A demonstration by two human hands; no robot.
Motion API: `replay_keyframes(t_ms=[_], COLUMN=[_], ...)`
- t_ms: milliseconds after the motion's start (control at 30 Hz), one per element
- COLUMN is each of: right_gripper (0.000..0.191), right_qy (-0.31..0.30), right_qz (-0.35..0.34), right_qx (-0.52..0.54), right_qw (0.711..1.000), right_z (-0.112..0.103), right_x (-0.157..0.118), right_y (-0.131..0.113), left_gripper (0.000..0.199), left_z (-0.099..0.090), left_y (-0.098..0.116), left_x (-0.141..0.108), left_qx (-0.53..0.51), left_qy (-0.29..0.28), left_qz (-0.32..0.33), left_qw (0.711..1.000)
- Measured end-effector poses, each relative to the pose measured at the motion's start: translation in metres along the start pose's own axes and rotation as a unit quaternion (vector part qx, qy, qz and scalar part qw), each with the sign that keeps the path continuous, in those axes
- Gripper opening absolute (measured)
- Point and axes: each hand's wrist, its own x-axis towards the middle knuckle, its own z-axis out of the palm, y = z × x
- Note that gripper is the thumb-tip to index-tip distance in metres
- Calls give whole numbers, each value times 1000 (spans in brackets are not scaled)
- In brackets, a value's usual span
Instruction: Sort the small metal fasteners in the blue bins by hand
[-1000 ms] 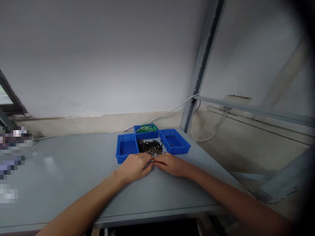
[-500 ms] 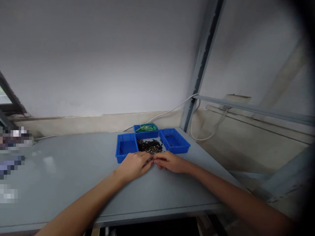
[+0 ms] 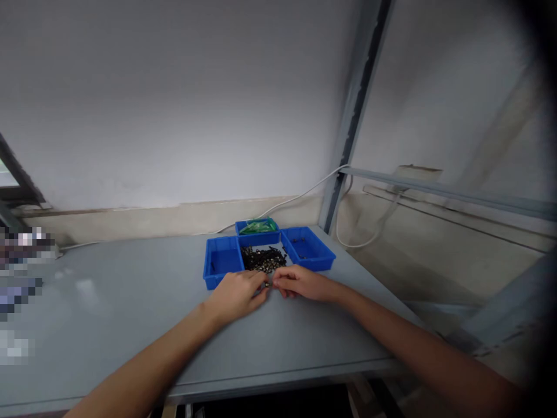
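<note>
My left hand [image 3: 238,295] pinches a small metallic piece [image 3: 267,284] between thumb and forefinger, just in front of the pile. The piece is too small to name. My right hand [image 3: 302,283] is closed close beside it, fingertips pressed together; what they hold, if anything, is hidden. Behind both hands lies a pile of small black and brass-coloured parts [image 3: 264,259] on the table. A blue bin [image 3: 209,261] with a small dark item stands on the left of the pile. On its right, another blue bin [image 3: 319,264] holds several small dark parts.
At the back, a third blue bin [image 3: 260,238] holds green plastic-looking pieces [image 3: 260,226]. The grey table [image 3: 130,313] meets a wall behind. A metal post [image 3: 343,157] rises at the back right corner, with a white cable [image 3: 304,194] running along the wall.
My fingertips have parted slightly, the right hand shifting a little up and away. The metallic piece in my left fingers now shows more clearly. The bins have not moved.
</note>
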Motion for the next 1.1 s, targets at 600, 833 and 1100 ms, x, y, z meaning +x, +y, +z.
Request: replay_keyframes(t_ms=[600,833,1100], right_gripper=[22,17,8], right_qy=[7,18,26], right_qz=[-20,-26,-52], right_qx=[-33,-50,-58], right_qw=[999,998,997], right_z=[2,3,3], right_x=[1,0,3], right_y=[4,0,7], left_gripper=[16,15,18], left_z=[0,-1,0], left_y=[1,2,2], left_x=[0,1,1], left_qx=[11,16,14], left_qy=[-8,-14,0], left_qz=[19,17,29], left_qw=[1000,1000,999])
